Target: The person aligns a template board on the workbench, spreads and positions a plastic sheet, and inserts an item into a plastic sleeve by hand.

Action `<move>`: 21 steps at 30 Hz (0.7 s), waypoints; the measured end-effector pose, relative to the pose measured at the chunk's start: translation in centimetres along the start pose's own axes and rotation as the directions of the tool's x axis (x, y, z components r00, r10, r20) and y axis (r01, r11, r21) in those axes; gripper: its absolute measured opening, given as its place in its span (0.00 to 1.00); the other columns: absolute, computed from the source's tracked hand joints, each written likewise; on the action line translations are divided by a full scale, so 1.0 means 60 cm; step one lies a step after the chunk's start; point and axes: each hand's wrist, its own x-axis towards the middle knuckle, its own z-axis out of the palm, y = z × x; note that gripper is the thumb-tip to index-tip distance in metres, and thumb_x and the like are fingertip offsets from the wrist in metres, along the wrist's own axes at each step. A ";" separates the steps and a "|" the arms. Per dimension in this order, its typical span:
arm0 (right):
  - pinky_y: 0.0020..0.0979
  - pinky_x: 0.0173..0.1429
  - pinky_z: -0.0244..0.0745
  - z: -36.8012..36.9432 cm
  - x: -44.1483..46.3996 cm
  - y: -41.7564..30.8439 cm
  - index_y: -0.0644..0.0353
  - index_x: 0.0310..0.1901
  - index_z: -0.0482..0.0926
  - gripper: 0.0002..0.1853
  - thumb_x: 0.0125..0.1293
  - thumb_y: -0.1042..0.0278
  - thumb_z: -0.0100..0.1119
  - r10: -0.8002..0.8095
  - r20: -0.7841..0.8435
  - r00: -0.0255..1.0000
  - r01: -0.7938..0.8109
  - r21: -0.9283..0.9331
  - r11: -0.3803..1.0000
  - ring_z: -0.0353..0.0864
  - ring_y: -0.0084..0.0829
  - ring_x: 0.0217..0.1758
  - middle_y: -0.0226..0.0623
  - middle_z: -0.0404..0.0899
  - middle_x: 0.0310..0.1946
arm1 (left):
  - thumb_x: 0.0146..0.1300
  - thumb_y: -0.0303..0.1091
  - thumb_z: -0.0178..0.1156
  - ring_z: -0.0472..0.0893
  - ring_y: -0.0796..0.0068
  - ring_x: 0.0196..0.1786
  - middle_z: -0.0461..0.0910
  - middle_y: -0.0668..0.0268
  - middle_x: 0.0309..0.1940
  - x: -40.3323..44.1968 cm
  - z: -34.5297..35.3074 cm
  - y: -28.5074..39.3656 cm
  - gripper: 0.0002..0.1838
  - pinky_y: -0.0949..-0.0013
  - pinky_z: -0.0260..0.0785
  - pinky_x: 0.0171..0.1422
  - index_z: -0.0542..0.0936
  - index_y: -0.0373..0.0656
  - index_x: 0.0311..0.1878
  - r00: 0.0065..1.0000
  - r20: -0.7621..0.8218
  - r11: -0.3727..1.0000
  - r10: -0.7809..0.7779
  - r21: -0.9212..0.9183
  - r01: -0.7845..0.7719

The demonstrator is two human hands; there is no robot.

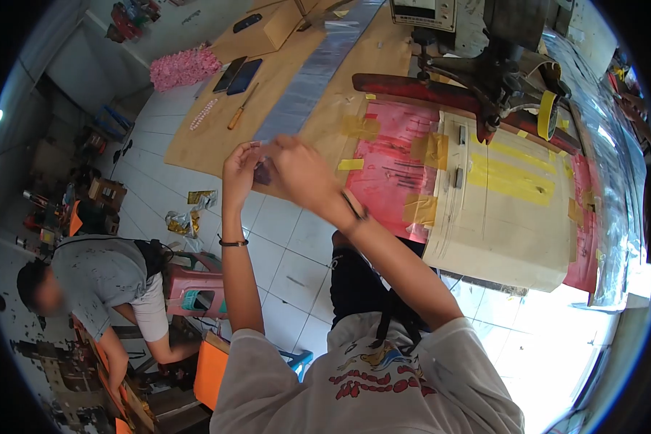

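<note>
Both my hands are raised close together over the near edge of the brown table [188, 148], at the lower end of a long bluish plastic strip [304, 87]. My left hand [240, 168] has its fingers pinched on the strip's end, which looks thin and clear. Beside it, my right hand [300, 173] is closed, its fingertips partly blurred; what they hold is too small to make out. A small dark piece [262, 173] shows between and just below the hands. To the left lies a screwdriver with a wooden handle [235, 118].
Two phones [244, 77] and a pink bundle [184, 69] are at the upper left. A black machine [503, 79] stands over a taped red and cream board [499, 195] on the right. Another person [112, 282] bends at the lower left near a red stool [195, 289].
</note>
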 end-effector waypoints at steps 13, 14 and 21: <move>0.36 0.57 0.74 0.093 0.032 0.070 0.45 0.53 0.85 0.18 0.61 0.67 0.62 0.016 0.003 1.000 -0.013 -0.362 0.932 0.80 0.32 0.55 0.25 0.85 0.49 | 0.72 0.22 0.51 0.81 0.83 0.39 0.85 0.61 0.39 -0.002 0.017 -0.008 0.15 0.77 0.73 0.46 0.73 0.30 0.60 0.993 -0.111 0.999 0.032 -0.026 -0.036; 0.37 0.56 0.74 0.097 0.034 0.072 0.46 0.50 0.86 0.15 0.61 0.67 0.61 -0.008 -0.029 1.000 -0.003 -0.355 0.935 0.80 0.33 0.53 0.26 0.84 0.46 | 0.72 0.22 0.51 0.81 0.83 0.39 0.85 0.61 0.38 0.000 0.018 -0.011 0.15 0.77 0.74 0.45 0.72 0.30 0.60 0.993 -0.116 0.999 0.037 -0.025 -0.040; 0.37 0.55 0.74 0.098 0.031 0.071 0.46 0.49 0.86 0.14 0.61 0.66 0.61 -0.014 -0.001 1.000 0.012 -0.370 0.929 0.80 0.33 0.53 0.27 0.84 0.46 | 0.73 0.22 0.51 0.81 0.81 0.40 0.86 0.59 0.38 -0.005 0.026 -0.007 0.15 0.76 0.74 0.46 0.71 0.29 0.60 0.985 -0.158 0.995 0.065 0.083 -0.052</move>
